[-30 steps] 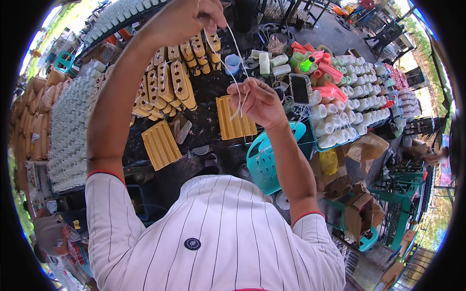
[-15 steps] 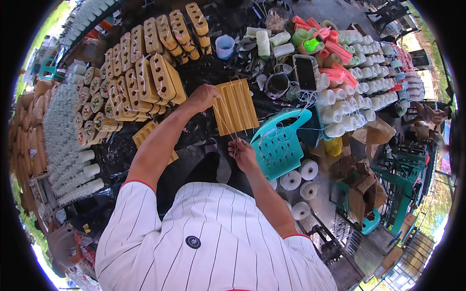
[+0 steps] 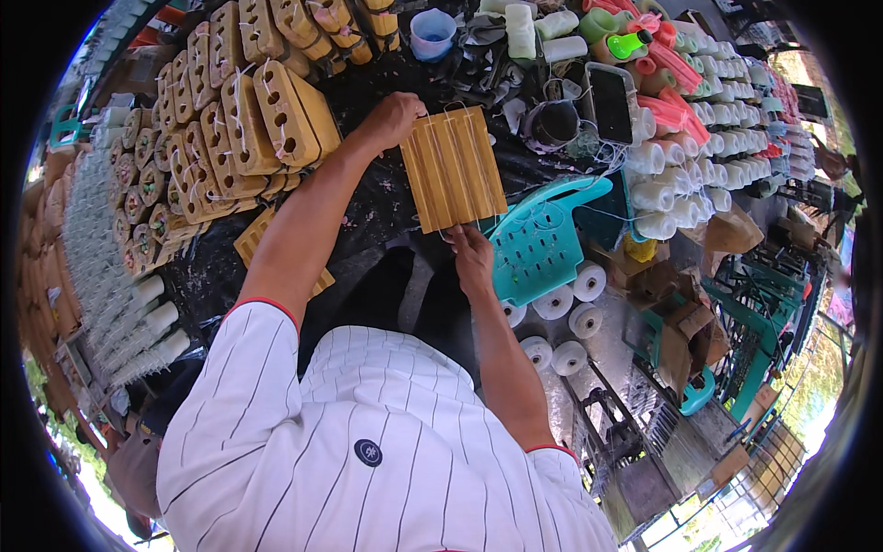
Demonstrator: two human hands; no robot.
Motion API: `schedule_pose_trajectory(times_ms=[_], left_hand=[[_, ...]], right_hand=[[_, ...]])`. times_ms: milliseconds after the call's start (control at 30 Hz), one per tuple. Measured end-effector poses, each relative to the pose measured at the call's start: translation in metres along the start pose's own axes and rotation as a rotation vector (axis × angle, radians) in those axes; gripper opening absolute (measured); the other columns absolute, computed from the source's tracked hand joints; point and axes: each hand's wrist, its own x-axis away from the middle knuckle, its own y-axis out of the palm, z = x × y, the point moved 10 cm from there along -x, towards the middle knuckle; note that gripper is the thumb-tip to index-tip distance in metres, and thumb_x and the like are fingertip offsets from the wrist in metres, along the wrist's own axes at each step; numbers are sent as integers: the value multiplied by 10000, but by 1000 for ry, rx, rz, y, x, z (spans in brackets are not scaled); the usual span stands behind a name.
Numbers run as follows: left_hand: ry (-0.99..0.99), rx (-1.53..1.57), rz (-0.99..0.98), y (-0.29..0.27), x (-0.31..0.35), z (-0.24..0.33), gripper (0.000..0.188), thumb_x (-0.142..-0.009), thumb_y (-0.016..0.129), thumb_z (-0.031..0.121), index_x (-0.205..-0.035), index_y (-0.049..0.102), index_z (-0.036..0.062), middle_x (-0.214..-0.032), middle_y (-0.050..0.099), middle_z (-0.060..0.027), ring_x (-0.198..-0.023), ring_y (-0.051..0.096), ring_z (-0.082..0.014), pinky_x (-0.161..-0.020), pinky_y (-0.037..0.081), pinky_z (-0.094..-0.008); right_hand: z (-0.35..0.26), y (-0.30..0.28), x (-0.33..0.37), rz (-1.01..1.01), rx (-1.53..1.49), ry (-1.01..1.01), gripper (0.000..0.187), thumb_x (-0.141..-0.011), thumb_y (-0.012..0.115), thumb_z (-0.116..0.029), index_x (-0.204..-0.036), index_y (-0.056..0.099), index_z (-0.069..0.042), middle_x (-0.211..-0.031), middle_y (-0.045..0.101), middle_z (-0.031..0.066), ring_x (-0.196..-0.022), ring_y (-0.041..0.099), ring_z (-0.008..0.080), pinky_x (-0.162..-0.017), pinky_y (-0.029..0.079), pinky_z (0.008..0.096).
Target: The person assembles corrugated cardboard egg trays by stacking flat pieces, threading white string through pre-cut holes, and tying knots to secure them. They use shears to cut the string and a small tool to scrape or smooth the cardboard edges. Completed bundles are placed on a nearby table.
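A square yellow-brown board with long parallel grooves lies on the black-covered table in front of me. Thin pale cords run along its grooves. At its upper left corner my left hand is closed, with the cord at its fingertips. My right hand pinches the cord ends just under the board's lower edge; the fingertips are partly hidden there. Behind my left forearm, a second grooved board is partly covered by it. Beside my right hand stands a turquoise plastic chair with loose thread on its seat.
Stacked yellow blocks with round holes fill the table's left. Toward the back are a bluish tub and a dark pot. A phone lies near rows of white spools. Thread cones stand below the chair.
The cords stretched between my hands now lie along the board. My left hand has reached farther up to the board's corner, and my right hand has come against its lower edge. The view has shifted.
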Motion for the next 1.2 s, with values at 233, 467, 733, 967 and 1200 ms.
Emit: schedule_pose_trajectory(times_ms=[233,467,733,967,1200], left_hand=[[55,24,32,-2,-5,-6,177,-838,635,-56,-972,744,-19,-926,712,-196,-893,713,-376,-773,564,-418],[-39,80,95,-10,0,-10,127,-847,645,-6,-947,723,-9,-985,736,-223,-941,726,-396,-824,583,-445],[-290,96,293,-15,5,-18,465,-775,907,263,-1060,681,-26,-1028,744,-218,-973,729,-383,-847,575,-431],[-337,125,226,-6,-1,-39,510,-734,944,290,-1049,700,-28,-1026,745,-220,-948,737,-362,-824,579,-423],[-344,98,412,-28,33,-35,423,-806,883,213,-1127,700,6,-908,734,-122,-839,726,-229,-779,574,-364]], right_hand=[[-8,3,6,61,23,-44,359,-1085,622,-287,-1140,731,51,-987,769,76,-902,680,162,-826,500,290],[-28,-10,24,220,340,-97,385,-1029,687,-332,-1140,748,32,-868,758,98,-788,676,162,-741,521,307],[-40,-4,23,175,429,-98,344,-994,661,-342,-1029,754,-12,-863,721,217,-823,682,421,-760,520,473],[-44,-9,21,189,464,-144,339,-986,683,-339,-1033,759,-11,-835,723,200,-794,694,376,-755,525,459],[-96,-3,47,364,751,-455,368,-878,812,-313,-1147,765,-66,-1138,714,144,-1044,672,352,-923,500,487]])
